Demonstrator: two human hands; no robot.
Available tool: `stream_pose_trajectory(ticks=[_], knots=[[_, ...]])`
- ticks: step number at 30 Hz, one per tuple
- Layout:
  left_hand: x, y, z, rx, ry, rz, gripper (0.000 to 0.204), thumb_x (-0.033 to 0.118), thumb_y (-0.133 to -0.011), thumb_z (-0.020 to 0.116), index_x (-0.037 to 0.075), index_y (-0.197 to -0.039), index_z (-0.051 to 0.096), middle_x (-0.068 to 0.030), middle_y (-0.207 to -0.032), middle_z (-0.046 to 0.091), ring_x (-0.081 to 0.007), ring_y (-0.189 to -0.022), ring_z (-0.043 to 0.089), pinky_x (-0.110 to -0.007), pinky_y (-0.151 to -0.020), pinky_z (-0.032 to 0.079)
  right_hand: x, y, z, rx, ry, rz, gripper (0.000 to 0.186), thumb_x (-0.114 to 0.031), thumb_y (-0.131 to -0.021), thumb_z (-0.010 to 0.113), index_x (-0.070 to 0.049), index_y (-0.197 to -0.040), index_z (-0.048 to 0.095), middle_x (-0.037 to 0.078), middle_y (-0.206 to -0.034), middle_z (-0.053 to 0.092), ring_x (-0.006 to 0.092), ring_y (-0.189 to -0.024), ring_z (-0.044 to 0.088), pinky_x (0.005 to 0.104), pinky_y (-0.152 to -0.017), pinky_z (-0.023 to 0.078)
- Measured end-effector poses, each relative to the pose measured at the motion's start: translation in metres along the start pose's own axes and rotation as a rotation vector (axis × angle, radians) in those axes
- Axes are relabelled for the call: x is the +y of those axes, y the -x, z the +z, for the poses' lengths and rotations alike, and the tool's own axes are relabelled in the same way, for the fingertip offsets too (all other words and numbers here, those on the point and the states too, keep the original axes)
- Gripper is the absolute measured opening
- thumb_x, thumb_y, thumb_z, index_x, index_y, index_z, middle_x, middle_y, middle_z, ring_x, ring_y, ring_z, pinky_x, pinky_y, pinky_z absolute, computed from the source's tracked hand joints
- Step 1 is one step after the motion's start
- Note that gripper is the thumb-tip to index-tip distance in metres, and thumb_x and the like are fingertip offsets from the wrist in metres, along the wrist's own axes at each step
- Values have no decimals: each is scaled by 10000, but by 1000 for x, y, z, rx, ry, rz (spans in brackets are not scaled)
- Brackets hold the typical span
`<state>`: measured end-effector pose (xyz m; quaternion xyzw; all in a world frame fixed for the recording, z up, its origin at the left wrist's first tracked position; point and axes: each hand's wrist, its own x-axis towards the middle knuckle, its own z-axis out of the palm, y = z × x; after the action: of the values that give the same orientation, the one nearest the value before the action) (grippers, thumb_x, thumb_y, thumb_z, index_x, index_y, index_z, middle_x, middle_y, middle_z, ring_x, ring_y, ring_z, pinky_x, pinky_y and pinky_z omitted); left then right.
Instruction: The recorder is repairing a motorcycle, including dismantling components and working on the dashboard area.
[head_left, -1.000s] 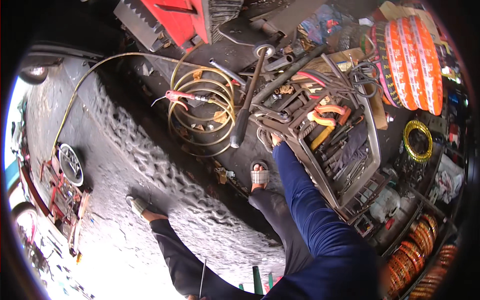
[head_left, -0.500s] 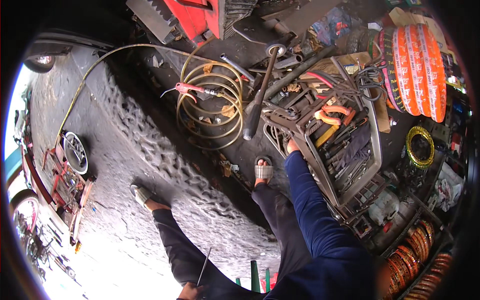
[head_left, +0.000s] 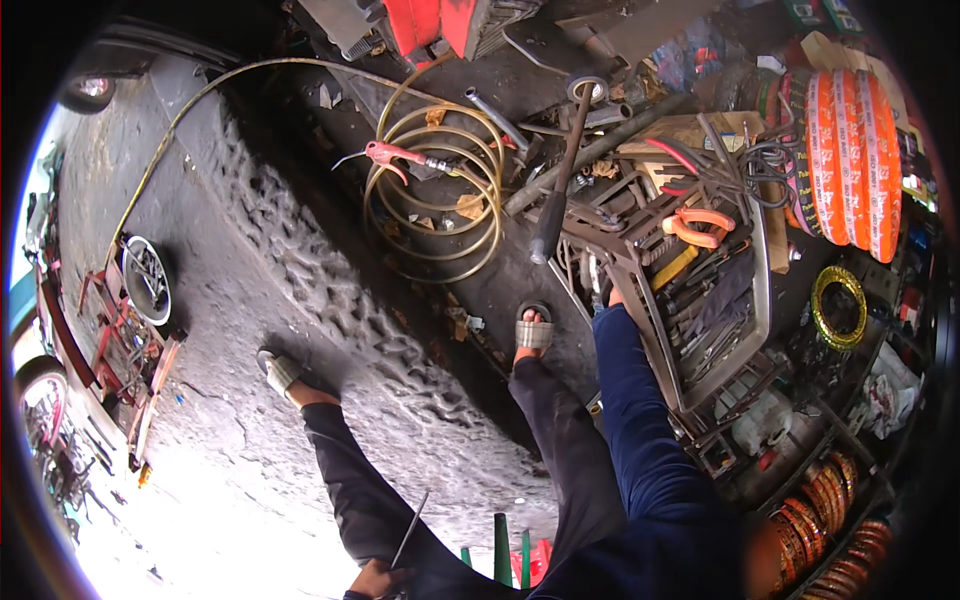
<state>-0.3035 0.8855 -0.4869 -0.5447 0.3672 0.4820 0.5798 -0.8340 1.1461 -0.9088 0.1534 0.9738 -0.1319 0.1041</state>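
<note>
My left hand point(head_left: 375, 578), low in the picture near my left thigh, is closed around a thin metal rod point(head_left: 411, 528) that points up and away. My right hand point(head_left: 615, 297) reaches into the side of a dark metal tool rack point(head_left: 665, 365). Its fingers are hidden among the tools and bars there, so I cannot make out their grip. Inside the rack's upper tray lie orange-handled pliers point(head_left: 700, 227), a yellow-handled tool point(head_left: 675, 268), a dark cloth point(head_left: 722, 290) and several metal tools. A long bar with a black grip point(head_left: 548, 232) rises at the rack's far left.
A coiled yellowish air hose point(head_left: 497, 215) with a red blow gun point(head_left: 388, 153) lies ahead on the floor. Wrapped orange tyres point(head_left: 862, 165) stand at right, near a gold ring point(head_left: 838, 307). At left sits a round bowl point(head_left: 148, 282) of parts beside a rough, raised floor edge point(head_left: 310, 270).
The whole view has shifted slightly, with the rack now a little further right. My right hand has moved slightly along the rack's side. My left hand still holds the rod.
</note>
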Motion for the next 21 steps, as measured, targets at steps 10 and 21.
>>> stream_pose_trajectory(ticks=[10,21], knots=[[-12,26,-21,-81,161,110,419,395,-780,717,-10,-683,670,-49,-550,591,-119,-476,528,-283,-480,420,11,181,-102,-397,82,-168,551,-98,-869,506,93,-1341,295,324,-1338,386,432,-1233,407,429,-1044,328],[-97,141,-185,348,1210,784,266,233,-941,538,6,-846,639,-10,-639,577,-88,-511,528,-258,-459,418,-383,546,-382,-1639,-623,-494,149,-136,-941,507,-44,-977,395,69,-809,559,117,-622,542,285,-583,478]])
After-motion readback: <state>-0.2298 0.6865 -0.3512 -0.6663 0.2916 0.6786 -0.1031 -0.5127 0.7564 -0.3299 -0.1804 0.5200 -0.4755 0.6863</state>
